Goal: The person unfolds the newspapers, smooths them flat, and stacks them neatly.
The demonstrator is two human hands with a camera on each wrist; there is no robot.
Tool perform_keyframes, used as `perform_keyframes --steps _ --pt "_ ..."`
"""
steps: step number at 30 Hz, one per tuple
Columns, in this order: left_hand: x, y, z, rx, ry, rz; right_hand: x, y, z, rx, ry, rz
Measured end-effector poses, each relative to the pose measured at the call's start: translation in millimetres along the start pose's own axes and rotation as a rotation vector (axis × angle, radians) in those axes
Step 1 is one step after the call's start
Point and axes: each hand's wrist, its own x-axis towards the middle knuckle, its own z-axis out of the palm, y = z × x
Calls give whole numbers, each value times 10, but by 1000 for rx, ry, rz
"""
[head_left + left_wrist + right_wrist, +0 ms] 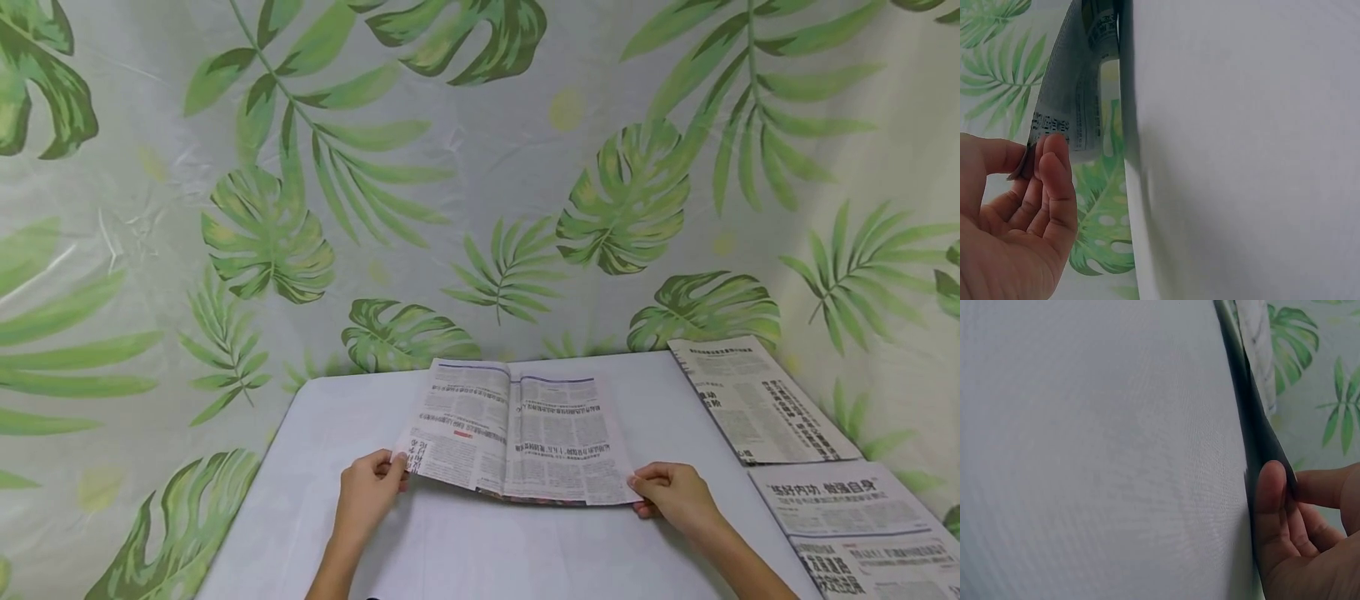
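Note:
An open newspaper (551, 433), creased down its middle, spreads over the white table in the head view. My left hand (369, 492) pinches its near left corner between thumb and fingers. At the near right corner, my right hand (675, 496) pinches the paper the same way. The left wrist view has the left hand (1029, 212) gripping the sheet's edge, which bows up off the table. In the right wrist view the right hand (1304, 519) holds the dark, shaded underside of the newspaper (1266, 440) just above the cloth.
Two folded newspapers lie along the table's right side, one farther back (761, 404) and one nearer (870, 529). A white cloth covers the table (465, 550). Behind it hangs a curtain (487, 167) printed with green leaves, meeting the table's back edge.

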Motion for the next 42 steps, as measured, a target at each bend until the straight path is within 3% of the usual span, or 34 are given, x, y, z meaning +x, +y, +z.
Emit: perform_keyframes --steps 14,20,28,42 --pt "28 -115 -55 61 -30 -89 80 -8 -11 -6 18 12" --pt "9 -179 -79 110 -101 -103 118 13 -12 1 18 11" --pt "-44 -193 -127 165 -228 -113 146 10 -57 -92 32 -30" --pt "34 -231 -183 171 -223 -128 176 -57 -73 -212 37 -22"
